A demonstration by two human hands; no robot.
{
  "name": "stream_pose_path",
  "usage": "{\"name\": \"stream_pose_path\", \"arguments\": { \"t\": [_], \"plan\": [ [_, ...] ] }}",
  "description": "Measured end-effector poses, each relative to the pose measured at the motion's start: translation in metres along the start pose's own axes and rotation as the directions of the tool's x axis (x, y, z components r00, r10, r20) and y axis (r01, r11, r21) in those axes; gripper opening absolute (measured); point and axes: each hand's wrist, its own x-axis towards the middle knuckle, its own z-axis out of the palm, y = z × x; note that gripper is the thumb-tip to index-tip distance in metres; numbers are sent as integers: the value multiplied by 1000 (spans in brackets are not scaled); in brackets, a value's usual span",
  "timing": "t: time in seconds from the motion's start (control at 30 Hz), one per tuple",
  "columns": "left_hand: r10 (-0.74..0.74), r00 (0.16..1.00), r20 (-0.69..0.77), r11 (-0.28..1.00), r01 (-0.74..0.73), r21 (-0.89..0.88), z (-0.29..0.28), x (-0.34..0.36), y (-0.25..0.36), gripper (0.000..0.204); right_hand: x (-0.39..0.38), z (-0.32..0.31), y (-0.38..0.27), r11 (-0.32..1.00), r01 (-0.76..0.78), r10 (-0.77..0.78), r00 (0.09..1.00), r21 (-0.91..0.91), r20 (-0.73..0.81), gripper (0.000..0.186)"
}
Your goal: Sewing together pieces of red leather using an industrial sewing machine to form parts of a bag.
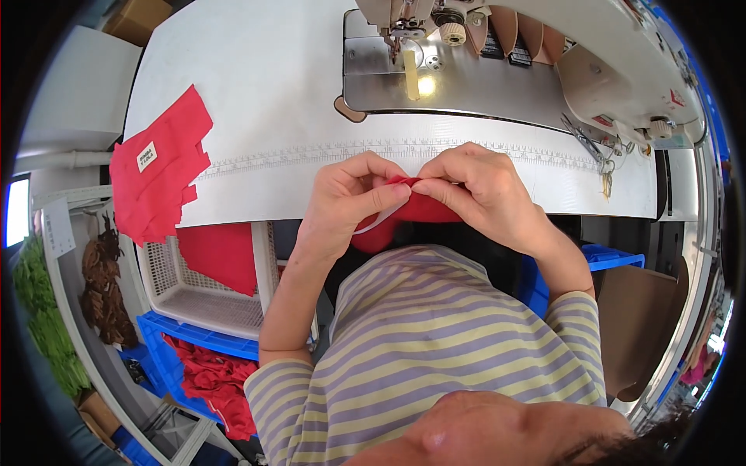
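Note:
Between my two hands is a piece of red fabric [430, 208], pinched along its upper edge just over the table's near edge. My left hand [353, 198] grips it between thumb and forefinger. Close beside it, my right hand [480, 182] pinches the same edge, the fingertips almost meeting. The fabric hangs down toward my lap, and a thin white strip [381, 220] runs along its left part. Its lower part is hidden by my hands and the shadow below the table.
A sewing machine [412, 70] stands at the far side, with scissors [583, 140] to its right. Red cut pieces [159, 167] with a white label overhang the table's left edge. Below are a white basket [206, 299] and a blue crate [155, 342] with red fabric.

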Motion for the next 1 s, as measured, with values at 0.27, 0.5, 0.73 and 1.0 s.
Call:
{"name": "stream_pose_path", "arguments": {
  "t": [0.27, 0.5, 0.73, 1.0],
  "plan": [
    [91, 985, -147, 994, -81, 73, 9, 5, 7, 14, 4, -6, -4, 979, -159, 157, 987, 126, 27, 10],
    [-16, 995, -94, 999, 13, -41, 2, 3, 1, 15, 5, -8, -4, 946, -260, 252, 966, 193, 66, 10],
    [26, 988, -154, 994, -43, -104, 9, 3, -5, 14, 2, -5, 3, 949, -206, 205, 978, 238, 29, 12],
    [-36, 990, -136, 992, 19, -121, 4, 3, -10, 14, 2, -6, 2, 930, -239, 234, 971, 280, 52, 11]
  ]
}}
